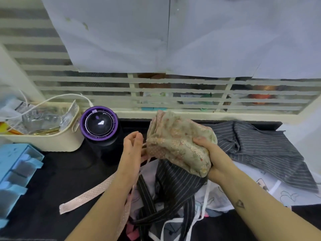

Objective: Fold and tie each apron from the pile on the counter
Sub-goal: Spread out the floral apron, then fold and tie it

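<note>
Gripping the floral apron [175, 141] at its near end, the right hand [213, 159] has its fingers wrapped under the bundle and its thumb on top, pressed against a strip of scalloped lace. It's soft, faded green cotton with a pink flower print, folded into a plump, rounded roll. The roll's long axis runs from far-left down to near-right, and the far end points up toward the slatted window.

The roll is held up in the air, just above the pile on the black table [69, 171]. Over on the left side, the left hand [132, 146] stands thumb-up with its fingertips curled together, pinching the pink dotted strap [90, 195] right beside the roll. That strap is a flat ribbon of fabric, and it trails down and out across the table to the left.

Below lies a crumpled dark pinstriped apron [173, 180], with a white printed apron [251, 185] beside it and a grey striped apron [257, 145] spread to the right. Both forearms reach in from the near edge.
</note>
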`<state>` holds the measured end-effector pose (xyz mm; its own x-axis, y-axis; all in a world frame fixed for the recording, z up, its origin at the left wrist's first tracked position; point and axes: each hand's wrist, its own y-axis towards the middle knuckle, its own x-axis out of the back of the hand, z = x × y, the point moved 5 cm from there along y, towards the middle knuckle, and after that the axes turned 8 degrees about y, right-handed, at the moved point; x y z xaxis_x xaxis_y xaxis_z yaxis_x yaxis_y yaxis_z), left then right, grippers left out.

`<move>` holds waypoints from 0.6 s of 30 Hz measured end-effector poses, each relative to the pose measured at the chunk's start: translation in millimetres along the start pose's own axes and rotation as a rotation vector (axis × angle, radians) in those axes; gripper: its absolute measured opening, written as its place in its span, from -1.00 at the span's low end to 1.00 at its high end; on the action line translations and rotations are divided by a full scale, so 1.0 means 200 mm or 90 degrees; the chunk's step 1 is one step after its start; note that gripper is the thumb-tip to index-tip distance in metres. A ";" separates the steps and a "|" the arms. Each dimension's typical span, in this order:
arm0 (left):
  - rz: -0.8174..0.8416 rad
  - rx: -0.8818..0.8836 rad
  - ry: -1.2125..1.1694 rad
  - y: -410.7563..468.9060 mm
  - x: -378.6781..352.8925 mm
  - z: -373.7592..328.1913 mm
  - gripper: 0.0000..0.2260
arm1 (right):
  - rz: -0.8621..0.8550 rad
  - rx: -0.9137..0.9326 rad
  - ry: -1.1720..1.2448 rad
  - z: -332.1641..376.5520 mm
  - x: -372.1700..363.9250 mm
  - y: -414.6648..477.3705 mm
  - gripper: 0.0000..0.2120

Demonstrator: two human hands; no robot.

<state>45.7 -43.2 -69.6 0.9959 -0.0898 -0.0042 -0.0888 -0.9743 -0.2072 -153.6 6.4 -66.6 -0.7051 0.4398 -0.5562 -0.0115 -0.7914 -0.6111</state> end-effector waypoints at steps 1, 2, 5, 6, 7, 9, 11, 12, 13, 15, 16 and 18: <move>0.040 -0.003 0.034 0.01 0.00 -0.03 -0.59 | 0.011 -0.007 0.019 0.03 -0.03 -0.03 -0.62; 0.087 -0.013 0.073 0.01 0.00 -0.05 -0.50 | 0.021 -0.016 0.033 0.05 -0.04 -0.05 -0.64; 0.188 -0.053 0.225 -0.03 -0.04 -0.15 -0.33 | 0.062 -0.028 0.066 0.11 -0.08 -0.11 -0.61; 0.194 -0.061 0.261 -0.04 -0.05 -0.17 -0.35 | 0.072 -0.029 0.083 0.12 -0.09 -0.12 -0.60; 0.199 -0.067 0.270 -0.04 -0.06 -0.20 -0.41 | 0.085 -0.028 0.098 0.14 -0.10 -0.14 -0.60; 0.224 -0.047 0.216 -0.06 -0.08 -0.23 -0.63 | 0.108 -0.030 0.126 0.16 -0.10 -0.17 -0.62; 0.226 -0.026 0.198 -0.08 -0.09 -0.24 -0.81 | 0.125 -0.032 0.153 0.19 -0.11 -0.19 -0.63; 0.211 -0.027 0.221 -0.09 -0.08 -0.24 -0.83 | 0.134 -0.032 0.167 0.20 -0.12 -0.19 -0.62; 0.194 -0.029 0.252 -0.09 -0.08 -0.23 -0.80 | 0.144 -0.029 0.177 0.21 -0.13 -0.20 -0.62; 0.170 -0.032 0.314 -0.12 -0.13 -0.22 -0.76 | 0.162 -0.012 0.195 0.23 -0.16 -0.22 -0.62; 0.174 -0.021 0.330 -0.14 -0.18 -0.21 -0.76 | 0.163 0.000 0.203 0.23 -0.18 -0.23 -0.62; 0.234 0.032 0.302 -0.20 -0.28 -0.19 -0.78 | 0.158 0.037 0.209 0.23 -0.21 -0.23 -0.59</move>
<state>-8.0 -6.8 -24.4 0.7840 -0.5123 0.3506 -0.4132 -0.8521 -0.3212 -156.7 4.9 10.5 -0.4279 0.3376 -0.8384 0.0828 -0.9091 -0.4084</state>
